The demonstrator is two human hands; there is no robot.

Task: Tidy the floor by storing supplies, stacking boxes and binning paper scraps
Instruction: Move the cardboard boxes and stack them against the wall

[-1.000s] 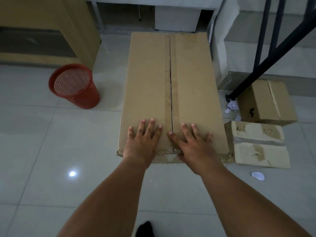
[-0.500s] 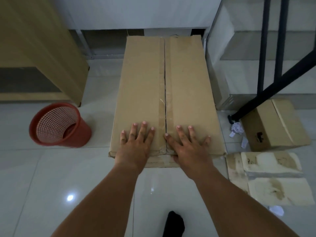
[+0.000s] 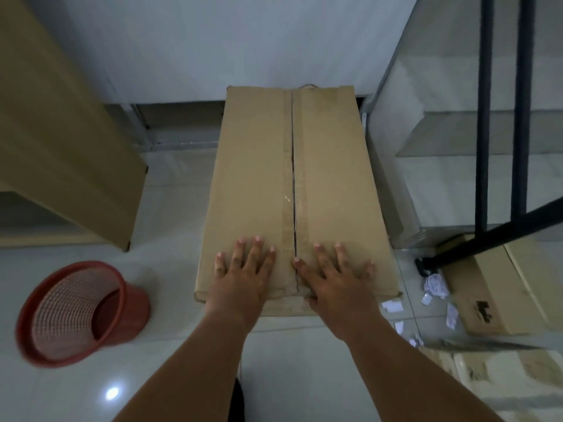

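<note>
A long cardboard box (image 3: 292,190) lies on the tiled floor (image 3: 170,269) in the middle of the frame. It runs from the near edge by the hands up to the grey wall at the top, and a taped seam runs down its lid. Both hands lie flat on the near end of the lid, one on each side of the seam. The left hand (image 3: 240,278) has its fingers straight and spread, pressing down and grasping nothing. The right hand (image 3: 335,281) lies the same way, with its thumb touching the seam.

A red mesh waste basket (image 3: 137,306) sits at the lower left, well apart from the box and tipped towards the camera. A wooden cabinet (image 3: 61,132) fills the upper left.

At the right, a crumpled paper scrap (image 3: 436,286) and several flat white bits (image 3: 391,306) lie on the floor just beside the box's near right corner. A smaller cardboard box (image 3: 499,293) stands beyond them, under a black railing (image 3: 484,117). Pale sheets in the lower right corner (image 3: 487,373) look like flattened cardboard, though that part is blurred. A dark shape at the bottom edge (image 3: 237,400) shows between the forearms.
</note>
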